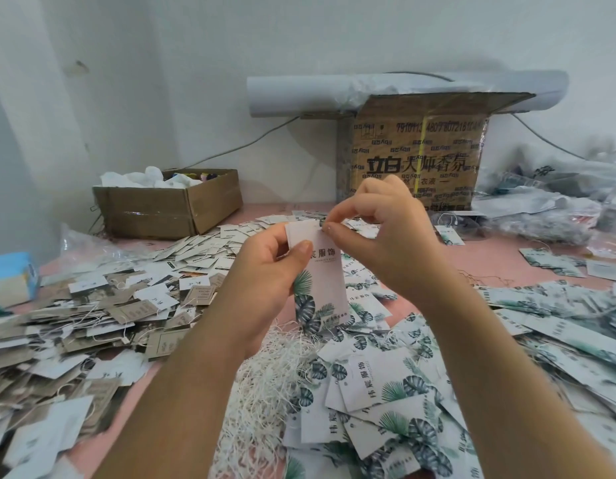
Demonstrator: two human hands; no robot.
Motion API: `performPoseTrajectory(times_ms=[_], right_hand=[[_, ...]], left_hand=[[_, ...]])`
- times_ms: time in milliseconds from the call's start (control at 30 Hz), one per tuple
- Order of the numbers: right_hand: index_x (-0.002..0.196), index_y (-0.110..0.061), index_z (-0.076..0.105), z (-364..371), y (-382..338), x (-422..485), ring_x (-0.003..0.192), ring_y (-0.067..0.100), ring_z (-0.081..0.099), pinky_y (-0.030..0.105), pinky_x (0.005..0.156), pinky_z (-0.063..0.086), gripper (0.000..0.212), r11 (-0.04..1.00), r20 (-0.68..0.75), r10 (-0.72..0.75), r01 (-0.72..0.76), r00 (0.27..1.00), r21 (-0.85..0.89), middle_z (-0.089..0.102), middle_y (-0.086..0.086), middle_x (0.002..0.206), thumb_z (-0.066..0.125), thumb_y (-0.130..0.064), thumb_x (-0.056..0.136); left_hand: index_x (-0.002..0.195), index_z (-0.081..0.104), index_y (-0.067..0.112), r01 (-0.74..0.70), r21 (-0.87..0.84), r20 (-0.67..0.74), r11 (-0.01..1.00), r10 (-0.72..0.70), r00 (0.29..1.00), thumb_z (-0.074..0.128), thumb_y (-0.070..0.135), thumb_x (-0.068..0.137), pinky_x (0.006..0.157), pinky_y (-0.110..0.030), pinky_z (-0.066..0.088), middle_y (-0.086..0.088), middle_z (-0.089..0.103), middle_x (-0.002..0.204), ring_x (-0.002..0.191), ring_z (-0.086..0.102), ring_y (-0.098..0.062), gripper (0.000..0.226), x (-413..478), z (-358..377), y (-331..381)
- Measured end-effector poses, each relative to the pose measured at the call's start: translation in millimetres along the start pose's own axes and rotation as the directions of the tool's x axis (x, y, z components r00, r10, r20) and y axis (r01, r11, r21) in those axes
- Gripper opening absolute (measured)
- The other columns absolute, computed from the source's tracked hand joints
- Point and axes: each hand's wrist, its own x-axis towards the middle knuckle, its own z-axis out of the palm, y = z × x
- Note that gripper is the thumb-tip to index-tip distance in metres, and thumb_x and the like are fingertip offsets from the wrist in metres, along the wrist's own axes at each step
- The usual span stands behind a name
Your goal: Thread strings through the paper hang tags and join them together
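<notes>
Facing the camera, a leaf-print hang tag (325,285) is held upright above the pink table (489,261), between the two hands. The tag is gripped along its left edge by the left hand (261,274): the thumb is pressed on the printed face just below the top, and the fingers are curled behind the card. The lower half of the tag, with the leaf pattern, hangs free below that grip.

The top edge of the tag is pinched by the right hand (386,236), thumb and forefinger closed narrowly together at the upper right corner; the other fingers are curled above. Whether a string is held in that pinch cannot be told, as the spot is small and partly covered by the fingertips.

A tangled heap of white strings (265,392) is seen on the table directly below the hands. Just beside it, to the right, a loose pile of leaf-print tags (386,395) is spread, reaching toward the right edge of the view. A larger pile of brown and white tags (92,312) is spread at the left, some with strings attached.

At the back wall, a small open cardboard box (168,210) is noted at left and a tall printed carton (417,157) at centre right, with a roll of white paper (299,95) resting across its top. Crumpled plastic bags (541,209) are heaped at the far right.
</notes>
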Motion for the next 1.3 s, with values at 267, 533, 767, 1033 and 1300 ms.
performPoseTrajectory(times_ms=[267,533,767,1033,1300], right_hand=[[0.079,-0.011,0.070,2.2,0.7,0.0,0.070,0.011,0.029,0.012,0.066,0.027,0.005,0.998,-0.051,-0.047,0.044,0.998,-0.053,0.032,-0.017,0.065,0.068,-0.015,0.082],[0.077,-0.007,0.069,5.6,-0.2,0.1,0.073,0.014,0.033,0.021,0.062,0.023,0.006,0.992,-0.122,-0.095,0.084,0.988,-0.094,0.030,-0.022,0.066,0.067,-0.012,0.079],[0.076,-0.008,0.069,8.2,0.2,-0.2,0.071,0.013,0.033,0.014,0.067,0.030,0.007,0.992,-0.137,-0.111,0.102,0.984,-0.068,0.030,-0.023,0.065,0.067,-0.013,0.079],[0.076,-0.009,0.068,11.4,2.4,-0.8,0.070,0.013,0.032,0.020,0.060,0.026,0.006,0.994,-0.089,-0.097,0.091,0.991,-0.061,0.031,-0.021,0.064,0.068,-0.013,0.080],[0.075,-0.009,0.069,12.5,2.7,-1.4,0.067,0.008,0.030,0.014,0.063,0.029,0.005,0.996,-0.098,-0.084,0.082,0.992,-0.016,0.029,-0.020,0.062,0.068,-0.012,0.079]], left_hand=[[0.096,0.063,0.027,-0.118,0.078,-0.005,0.990,0.119,0.993,0.052,0.006,0.093,0.069,-0.024,0.056,0.007,0.073,0.085,0.079,0.068,-0.008,0.024,-0.4,2.6,-1.6],[0.092,0.060,0.023,-0.196,0.107,-0.117,0.975,0.208,0.971,0.057,0.004,0.089,0.065,-0.021,0.056,0.008,0.074,0.084,0.074,0.069,-0.007,0.019,-2.0,6.2,-0.5],[0.090,0.065,0.024,-0.209,0.094,-0.159,0.973,0.222,0.962,0.059,0.003,0.087,0.063,-0.018,0.054,0.006,0.074,0.085,0.076,0.068,-0.007,0.022,-2.3,4.9,0.2],[0.086,0.067,0.026,-0.201,0.087,-0.188,0.976,0.214,0.959,0.060,0.000,0.086,0.064,-0.017,0.054,0.010,0.073,0.078,0.072,0.067,-0.003,0.026,-1.5,5.6,-1.6],[0.089,0.068,0.023,-0.202,0.109,-0.174,0.973,0.219,0.960,0.060,-0.001,0.086,0.062,-0.015,0.052,0.010,0.073,0.079,0.072,0.067,-0.002,0.025,-2.1,7.0,-1.9]])
